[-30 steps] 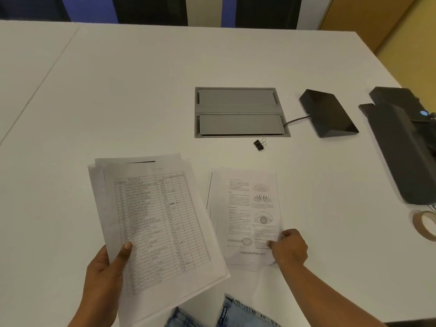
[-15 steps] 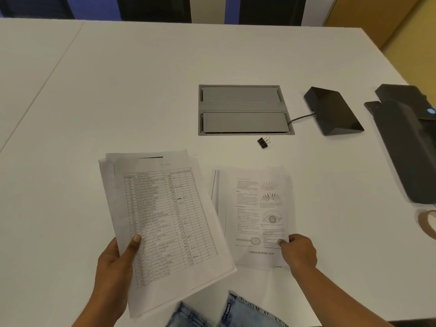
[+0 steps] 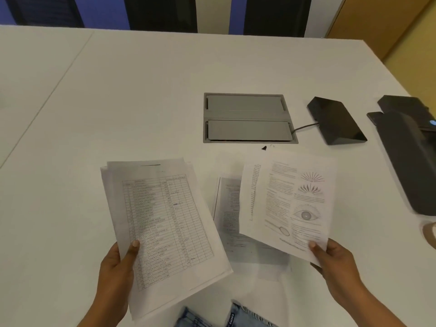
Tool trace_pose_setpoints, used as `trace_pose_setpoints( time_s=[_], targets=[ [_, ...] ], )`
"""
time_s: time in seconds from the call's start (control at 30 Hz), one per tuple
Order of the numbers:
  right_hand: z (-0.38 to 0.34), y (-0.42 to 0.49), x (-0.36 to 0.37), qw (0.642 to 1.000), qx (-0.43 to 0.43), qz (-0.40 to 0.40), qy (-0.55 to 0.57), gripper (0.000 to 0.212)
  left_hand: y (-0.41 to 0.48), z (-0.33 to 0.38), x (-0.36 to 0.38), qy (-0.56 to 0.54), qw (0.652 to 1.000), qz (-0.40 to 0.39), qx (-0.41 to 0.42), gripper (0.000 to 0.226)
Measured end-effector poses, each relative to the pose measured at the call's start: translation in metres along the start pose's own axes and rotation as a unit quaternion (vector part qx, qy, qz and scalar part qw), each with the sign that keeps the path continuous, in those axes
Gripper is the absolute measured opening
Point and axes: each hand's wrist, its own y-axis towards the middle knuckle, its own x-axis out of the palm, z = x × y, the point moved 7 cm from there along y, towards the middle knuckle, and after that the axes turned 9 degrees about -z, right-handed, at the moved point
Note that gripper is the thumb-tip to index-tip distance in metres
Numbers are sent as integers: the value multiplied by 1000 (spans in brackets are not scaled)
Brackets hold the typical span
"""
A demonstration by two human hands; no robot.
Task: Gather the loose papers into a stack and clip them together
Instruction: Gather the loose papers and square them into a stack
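My left hand [image 3: 115, 277] grips the lower edge of a stack of papers [image 3: 162, 227] whose top sheet is a printed table, held above the white table. My right hand [image 3: 335, 260] pinches the bottom right corner of a few sheets [image 3: 287, 204] printed with text and an eye drawing, lifted off the surface. Beneath them another printed sheet [image 3: 231, 218] lies flat on the table. A small black binder clip [image 3: 265, 147] rests beyond the papers, partly hidden by the lifted sheets.
A grey cable hatch [image 3: 247, 118] is set into the table behind the clip. A black wedge-shaped device [image 3: 336, 120] with a cable and a larger black machine [image 3: 410, 156] stand at the right. A tape roll [image 3: 430, 232] peeks in at the right edge.
My right hand has lifted the eye-drawing sheets off the table and up to the right, uncovering a sheet underneath. The left hand's stack has stayed roughly in place.
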Motion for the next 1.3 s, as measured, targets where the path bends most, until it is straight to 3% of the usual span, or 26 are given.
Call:
trace_pose_setpoints(
  time_s=[0.2, 0.3, 0.53, 0.63, 0.73, 0.87, 1.0, 1.07, 1.13, 1.3],
  targets=[
    [-31, -24, 53, 993, -39, -109, 14, 33, -3, 3, 29, -15, 999, -40, -7, 21],
    [-37, -31, 85, 987, -63, -150, 4, 60, -3, 4, 44, -34, 998, -47, -20, 18],
    [-43, -29, 124, 978, -70, -187, -53, 21, -6, 9, 62, -73, 992, -93, -50, 22],
    [-43, -24, 129, 972, -69, -182, -130, 34, -7, 14, 62, -87, 989, -106, -49, 22],
    [-42, -22, 141, 959, -23, -260, -108, 57, -7, 15, 62, -87, 990, -104, -48, 24],
    [-43, -27, 160, 936, 45, -350, -12, 41, -2, 7, 64, -86, 989, -77, -88, 52],
    [-46, -16, 159, 947, -9, -318, -45, 52, 4, 19, 73, -10, 993, -111, -36, 19],
    [-52, -10, 155, 953, -36, -298, -47, 64, 8, 27, 76, 19, 991, -133, -12, 36],
    [-63, -6, 154, 954, -71, -284, -61, 62, 11, 37, 84, 37, 987, -158, 13, 52],
    [-91, 5, 154, 963, -148, -217, -65, 47, 19, 48, 119, 90, 979, -174, 64, 50]
  ],
)
